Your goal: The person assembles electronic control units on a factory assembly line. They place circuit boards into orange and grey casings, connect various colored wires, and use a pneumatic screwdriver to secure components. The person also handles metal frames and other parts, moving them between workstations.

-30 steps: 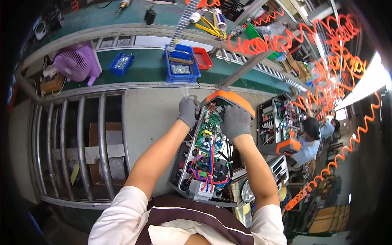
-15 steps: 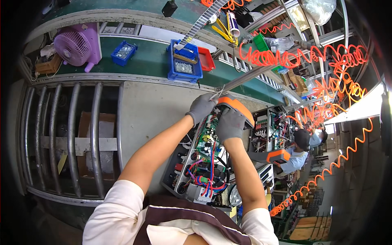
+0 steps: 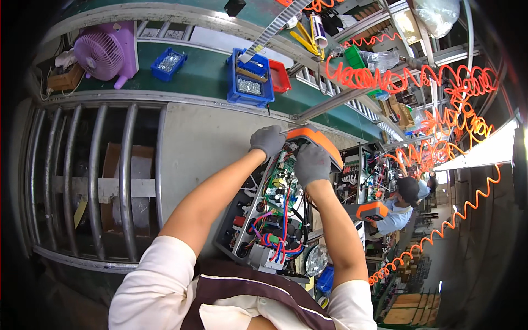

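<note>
One second later, left hand [image 3: 268, 140] sits closer to orange panel [image 3: 322, 142].

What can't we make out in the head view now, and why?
- Head view: what the right hand touches, hidden by its own back.
- Head view: exactly what the left hand grips, hidden by the hand itself.
- Head view: the metal bits' exact kind, too small.
- Head view: the plastic bag's top, cut off by the upper edge.
</note>
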Tool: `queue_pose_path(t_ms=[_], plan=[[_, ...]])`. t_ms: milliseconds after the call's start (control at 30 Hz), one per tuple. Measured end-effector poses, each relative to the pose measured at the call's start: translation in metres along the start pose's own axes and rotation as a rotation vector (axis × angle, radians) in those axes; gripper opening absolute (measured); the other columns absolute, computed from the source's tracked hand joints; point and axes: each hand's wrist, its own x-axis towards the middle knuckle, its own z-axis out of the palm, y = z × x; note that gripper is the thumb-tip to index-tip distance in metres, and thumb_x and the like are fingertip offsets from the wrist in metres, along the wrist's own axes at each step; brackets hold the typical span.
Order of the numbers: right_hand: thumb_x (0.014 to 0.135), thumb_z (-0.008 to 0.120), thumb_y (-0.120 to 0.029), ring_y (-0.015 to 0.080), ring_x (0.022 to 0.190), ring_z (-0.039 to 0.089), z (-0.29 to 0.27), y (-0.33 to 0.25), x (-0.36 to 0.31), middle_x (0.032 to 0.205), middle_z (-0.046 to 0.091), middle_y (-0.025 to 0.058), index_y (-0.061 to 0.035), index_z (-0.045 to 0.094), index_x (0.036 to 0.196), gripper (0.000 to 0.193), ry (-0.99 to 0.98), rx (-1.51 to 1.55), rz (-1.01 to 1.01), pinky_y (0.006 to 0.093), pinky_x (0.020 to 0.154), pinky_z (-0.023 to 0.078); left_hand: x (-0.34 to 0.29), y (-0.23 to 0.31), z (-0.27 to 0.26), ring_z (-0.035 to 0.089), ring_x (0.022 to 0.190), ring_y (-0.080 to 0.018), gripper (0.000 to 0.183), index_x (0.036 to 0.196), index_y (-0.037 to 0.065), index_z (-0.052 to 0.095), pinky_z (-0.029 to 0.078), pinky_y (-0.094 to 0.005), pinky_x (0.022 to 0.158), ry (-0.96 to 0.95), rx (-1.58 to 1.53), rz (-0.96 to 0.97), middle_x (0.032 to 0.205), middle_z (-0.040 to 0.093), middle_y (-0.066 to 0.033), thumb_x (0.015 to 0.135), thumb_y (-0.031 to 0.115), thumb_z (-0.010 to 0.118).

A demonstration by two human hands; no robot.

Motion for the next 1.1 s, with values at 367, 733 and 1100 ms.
queue_pose_path(t_ms=[367,733,1100], plan=[[0.071,0.063,-0.017,0.0312,0.086,0.063,-0.030,0.003,-0.011,0.091,0.062,0.0146,-0.0039,0.060,0.095,0.027,-0.149,0.053,-0.253,0.0417,0.073,0.051,-0.018,-0.051,0.026,0.062,0.063,-0.0318,0.048,0.076,0.000,0.063,0.048,-0.0425,0.067,0.047,-0.415,-0.064,0.068,0.062,-0.0175,0.090,0.041,0.044],[0.067,0.065,-0.023,0.0270,0.097,0.057,-0.060,-0.037,0.033,0.096,0.060,0.0095,-0.0114,0.063,0.098,0.034,-0.299,-0.197,-0.785,0.0398,0.083,0.041,-0.124,-0.100,0.041,0.065,0.078,-0.0368,0.020,0.082,0.002,0.064,0.051,-0.0476,0.069,-0.097,-0.090,0.055,0.085,0.065,-0.0205,0.081,0.017,0.050],[0.067,0.065,-0.024,0.0241,0.097,0.061,-0.033,-0.113,0.056,0.100,0.066,0.0089,-0.0094,0.071,0.091,0.029,-0.636,-0.597,-0.970,0.0371,0.085,0.039,-0.150,-0.131,0.099,0.057,0.074,-0.0114,0.024,0.086,-0.002,0.059,0.044,-0.0290,0.068,-0.148,-1.059,-0.338,0.081,0.065,-0.0060,0.090,0.020,0.051]])
